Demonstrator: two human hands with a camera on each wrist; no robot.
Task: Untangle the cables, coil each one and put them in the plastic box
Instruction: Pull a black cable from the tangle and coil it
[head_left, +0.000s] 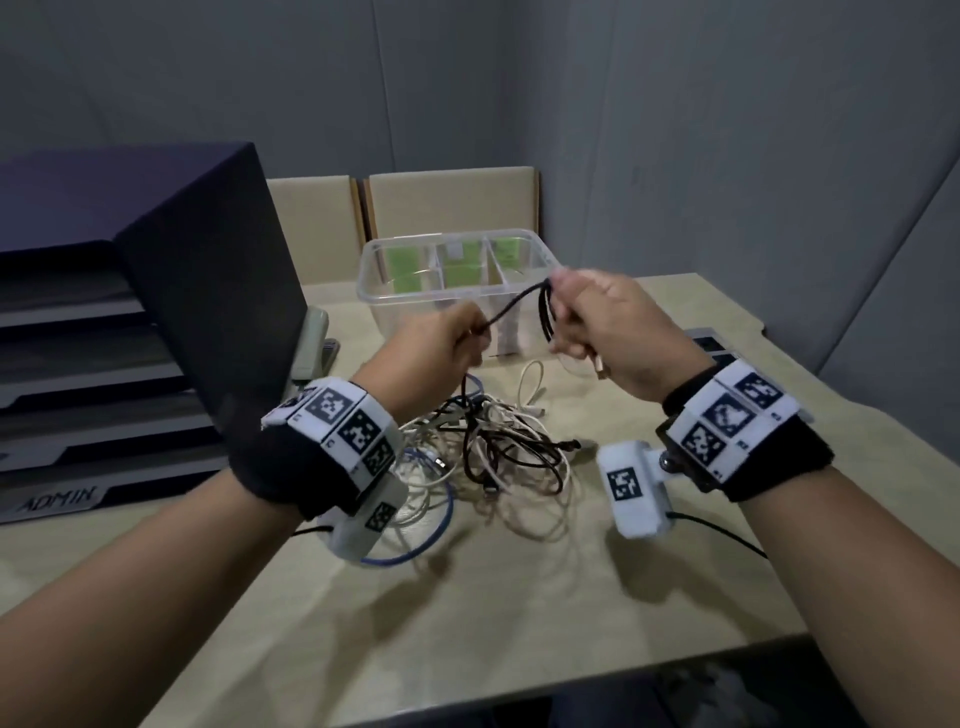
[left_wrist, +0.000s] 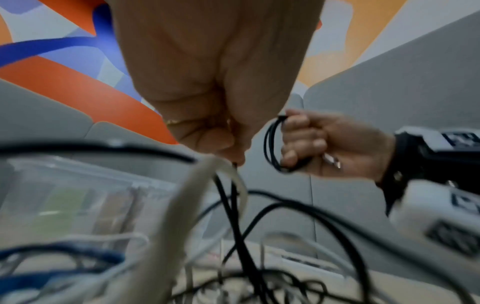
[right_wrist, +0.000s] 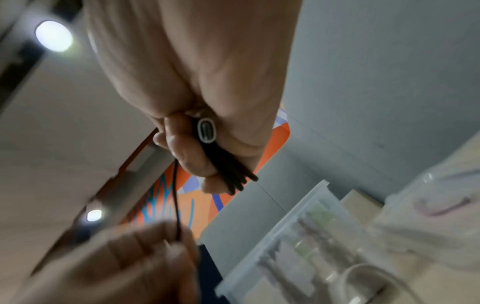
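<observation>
My right hand (head_left: 618, 332) gripping black cable (head_left: 514, 304) loops at centre frame, my left hand (head_left: 441, 348) pinching its strand, plastic box (head_left: 374, 270) behind

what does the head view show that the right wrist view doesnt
Only the head view: the tangled pile of cables on the table, the dark file trays and both wristbands.

Only the right wrist view: the oval connector end of the black cable, and ceiling lights.

Both: the right hand gripping black loops, the left hand pinching the strand, the plastic box.
</observation>
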